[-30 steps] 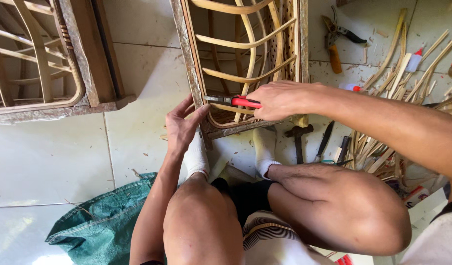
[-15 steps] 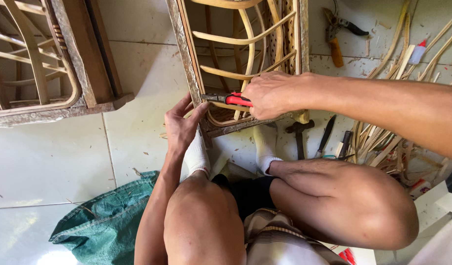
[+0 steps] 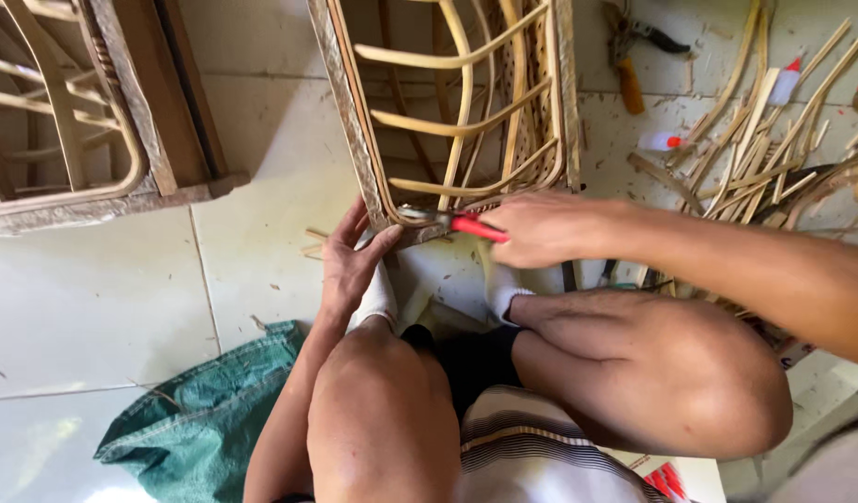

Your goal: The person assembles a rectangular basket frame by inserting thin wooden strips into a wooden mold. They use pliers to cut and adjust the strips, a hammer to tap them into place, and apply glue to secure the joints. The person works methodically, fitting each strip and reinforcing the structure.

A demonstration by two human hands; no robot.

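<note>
Two hands, left [image 3: 353, 265] steadying rattan frame [image 3: 452, 121], right [image 3: 541, 228] gripping red-handled pliers [image 3: 452, 222] (probably), white glue bottles [image 3: 785, 82] beyond

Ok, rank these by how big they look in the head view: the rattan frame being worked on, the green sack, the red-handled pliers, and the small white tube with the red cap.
1. Rattan frame, cut off by the top edge.
2. Green sack, partly hidden by the left arm; its place is unsure.
3. Red-handled pliers, held in the right hand.
4. White tube.

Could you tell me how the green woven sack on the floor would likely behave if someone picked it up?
The green woven sack lies crumpled in soft folds on the white tiled floor, so it would probably hang limp rather than hold a shape. It looks flat and unfilled, so likely light. Its woven surface may slide easily over the glossy tiles.
</note>
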